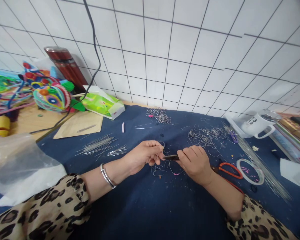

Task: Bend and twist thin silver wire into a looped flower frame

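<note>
Thin wire (166,149) is pinched between the thumb and fingers of my left hand (143,156), over the middle of the dark blue cloth. My right hand (197,165) is wrapped round a dark tool that looks like pliers (171,157). Its narrow end points left and meets my left fingertips; the wire hides whether its jaws grip anything. Below the tool lies a curved wire with small pink beads (176,174) on it. Loose wire bits are scattered under both hands. Beside my right wrist lie scissors with orange handles (230,170).
Straight wire pieces (97,145) lie left, tangled wire (207,136) right. A clear ring-shaped dish (250,171) holds pink beads, near long wires (262,163) and a white mug (257,125). Behind stand a green tissue pack (100,102) and a red flask (66,68); a black cord (94,40) hangs down.
</note>
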Action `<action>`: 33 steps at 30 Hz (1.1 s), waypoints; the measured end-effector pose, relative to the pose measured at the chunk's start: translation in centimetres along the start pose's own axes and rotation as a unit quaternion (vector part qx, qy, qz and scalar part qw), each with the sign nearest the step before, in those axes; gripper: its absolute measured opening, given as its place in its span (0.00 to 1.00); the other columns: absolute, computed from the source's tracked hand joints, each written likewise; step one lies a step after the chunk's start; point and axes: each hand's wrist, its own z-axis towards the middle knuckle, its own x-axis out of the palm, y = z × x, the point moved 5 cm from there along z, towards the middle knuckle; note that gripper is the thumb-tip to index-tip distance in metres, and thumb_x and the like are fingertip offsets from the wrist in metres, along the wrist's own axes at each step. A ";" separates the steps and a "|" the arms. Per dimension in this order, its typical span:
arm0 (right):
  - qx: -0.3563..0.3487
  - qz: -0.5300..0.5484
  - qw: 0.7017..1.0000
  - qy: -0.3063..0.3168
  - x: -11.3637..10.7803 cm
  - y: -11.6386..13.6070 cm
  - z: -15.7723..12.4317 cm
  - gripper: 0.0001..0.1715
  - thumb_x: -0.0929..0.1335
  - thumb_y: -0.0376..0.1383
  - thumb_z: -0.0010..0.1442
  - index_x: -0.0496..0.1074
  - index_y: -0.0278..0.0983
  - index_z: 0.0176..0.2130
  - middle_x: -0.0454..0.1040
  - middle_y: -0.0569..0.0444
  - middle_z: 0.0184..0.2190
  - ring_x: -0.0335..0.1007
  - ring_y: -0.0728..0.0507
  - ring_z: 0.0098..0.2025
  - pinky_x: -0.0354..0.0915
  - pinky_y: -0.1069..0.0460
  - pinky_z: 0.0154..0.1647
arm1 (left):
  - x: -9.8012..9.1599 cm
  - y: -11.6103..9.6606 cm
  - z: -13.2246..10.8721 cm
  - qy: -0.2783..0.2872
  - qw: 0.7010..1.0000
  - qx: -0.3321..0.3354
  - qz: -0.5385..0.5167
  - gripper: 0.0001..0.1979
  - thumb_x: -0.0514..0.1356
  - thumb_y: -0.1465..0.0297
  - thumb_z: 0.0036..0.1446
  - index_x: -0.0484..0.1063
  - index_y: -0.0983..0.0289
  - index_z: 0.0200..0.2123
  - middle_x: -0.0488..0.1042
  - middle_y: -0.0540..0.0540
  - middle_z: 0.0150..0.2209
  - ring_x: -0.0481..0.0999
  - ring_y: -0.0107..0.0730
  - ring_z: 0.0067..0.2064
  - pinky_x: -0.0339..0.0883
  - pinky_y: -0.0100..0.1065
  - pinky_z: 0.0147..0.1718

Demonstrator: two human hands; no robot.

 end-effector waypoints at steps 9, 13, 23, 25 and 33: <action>-0.007 -0.002 1.000 0.004 -0.2 0.1 0.2 0.11 0.63 0.38 0.59 0.68 0.35 0.40 0.66 0.51 0.28 0.57 0.46 0.33 0.50 0.48 0.34 | -0.1 0.1 0.0 -0.011 1.000 -0.001 0.004 0.10 0.58 0.64 0.52 0.65 0.67 0.28 0.73 0.53 0.26 0.70 0.21 0.21 0.52 0.22 0.16; -0.011 -0.009 1.000 0.006 -0.2 0.2 0.2 0.10 0.63 0.36 0.59 0.68 0.35 0.40 0.66 0.52 0.28 0.57 0.46 0.32 0.50 0.49 0.33 | -0.2 0.1 0.1 -0.014 1.000 0.002 0.011 0.10 0.58 0.65 0.53 0.65 0.67 0.28 0.73 0.53 0.26 0.70 0.21 0.21 0.52 0.21 0.16; -0.025 -0.017 0.999 0.009 -0.4 0.4 0.3 0.09 0.63 0.35 0.58 0.68 0.35 0.39 0.64 0.53 0.26 0.54 0.47 0.30 0.47 0.49 0.30 | -0.1 -0.1 -0.1 -0.022 0.999 0.004 0.028 0.10 0.59 0.65 0.52 0.64 0.67 0.27 0.73 0.51 0.24 0.69 0.20 0.20 0.52 0.22 0.16; -0.025 -0.015 1.000 0.009 -0.4 0.4 0.3 0.08 0.63 0.34 0.58 0.68 0.35 0.39 0.64 0.54 0.26 0.54 0.47 0.29 0.46 0.48 0.29 | 0.0 -0.3 -0.3 -0.024 0.999 0.009 0.037 0.10 0.58 0.65 0.52 0.64 0.66 0.27 0.73 0.51 0.24 0.69 0.20 0.20 0.51 0.22 0.16; -0.022 0.003 1.000 0.007 -0.6 0.7 0.4 0.08 0.62 0.35 0.59 0.68 0.35 0.38 0.62 0.54 0.24 0.53 0.47 0.28 0.46 0.49 0.28 | 0.2 -0.5 -0.6 -0.037 0.997 0.019 0.059 0.10 0.58 0.65 0.52 0.64 0.66 0.26 0.72 0.50 0.23 0.68 0.20 0.19 0.51 0.23 0.16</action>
